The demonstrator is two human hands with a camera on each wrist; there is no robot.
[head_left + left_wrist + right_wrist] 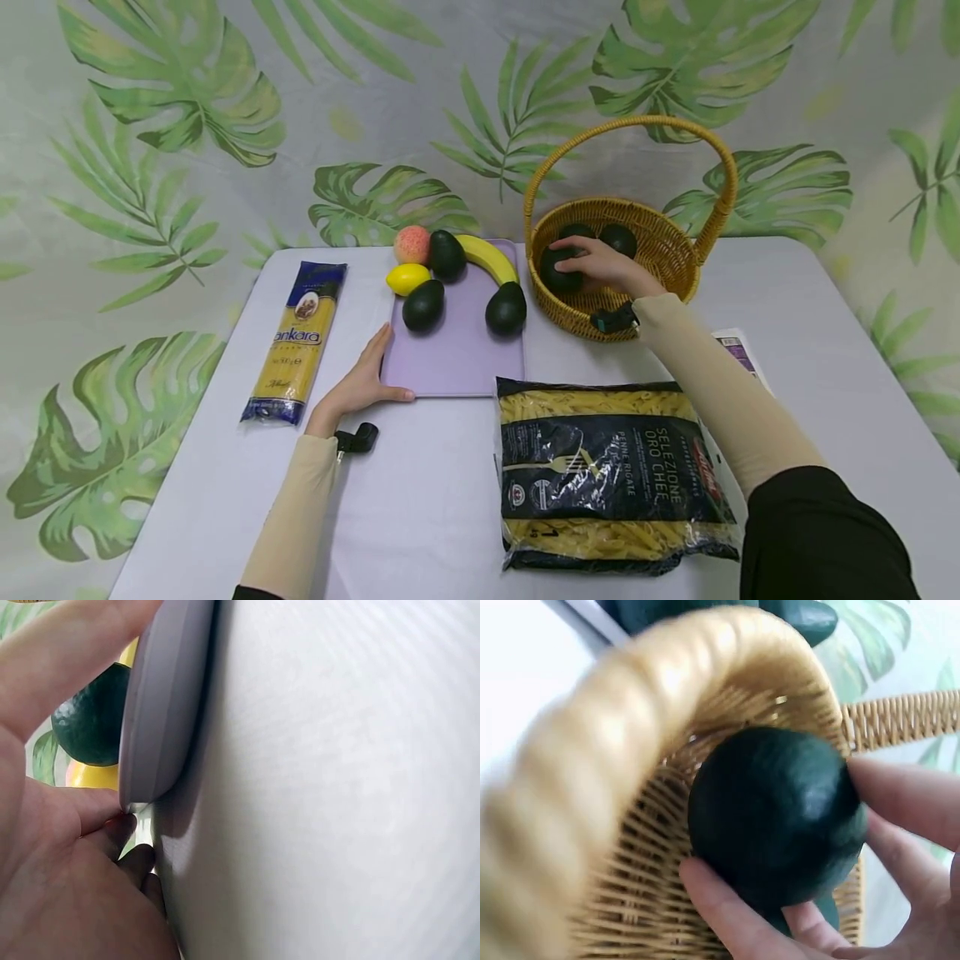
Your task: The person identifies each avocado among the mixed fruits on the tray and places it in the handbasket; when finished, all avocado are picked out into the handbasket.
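In the wicker basket (615, 217), my right hand (600, 265) grips a dark green avocado (558, 271); the right wrist view shows thumb and fingers around the avocado (772, 814). Two more avocados lie behind it in the basket. My left hand (363, 379) touches the lower left corner of the lilac tray (457, 367), fingers along its left side and thumb at the front edge. On the tray are a peach (412, 246), a lemon (408, 279), a banana (491, 257) and several avocados (423, 306). The left wrist view shows the hand (67, 855) against the tray's rim (161, 712).
A blue and yellow pasta pack (296, 342) lies left of the tray. A large bag of penne (607, 475) lies at the front, below the basket. Partly under my right forearm is a white and purple packet (738, 350). A leaf-patterned cloth hangs behind the table.
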